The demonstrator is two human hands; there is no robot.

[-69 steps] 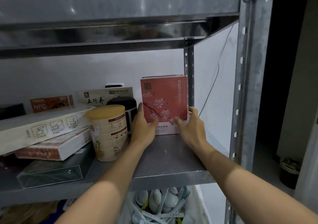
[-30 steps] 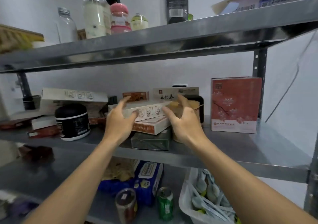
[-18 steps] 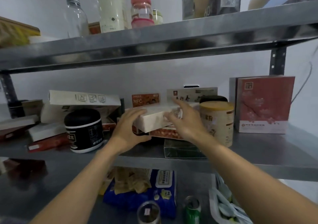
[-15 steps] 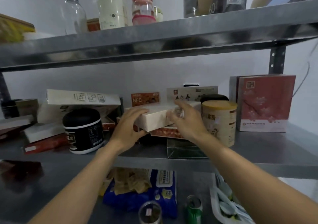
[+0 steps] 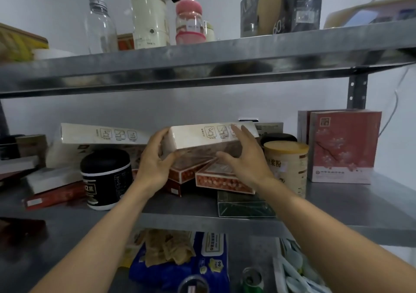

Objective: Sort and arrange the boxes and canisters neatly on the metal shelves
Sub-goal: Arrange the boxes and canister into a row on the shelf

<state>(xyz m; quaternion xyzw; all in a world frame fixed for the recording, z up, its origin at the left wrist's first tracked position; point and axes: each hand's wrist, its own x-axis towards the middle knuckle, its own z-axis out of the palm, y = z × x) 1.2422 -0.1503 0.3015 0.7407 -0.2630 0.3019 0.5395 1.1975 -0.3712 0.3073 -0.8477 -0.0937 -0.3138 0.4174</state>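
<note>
Shelf point(image 5: 351, 202): left hand point(image 5: 155, 163), right hand point(image 5: 246, 161) hold white box point(image 5: 198, 143).

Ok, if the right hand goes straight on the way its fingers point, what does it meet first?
The right hand holds the white box; beyond it, probably the pale box standing at the back wall, though depth is unclear.

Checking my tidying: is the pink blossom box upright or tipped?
Upright: the pink blossom box stands on its base, front face vertical.
</note>
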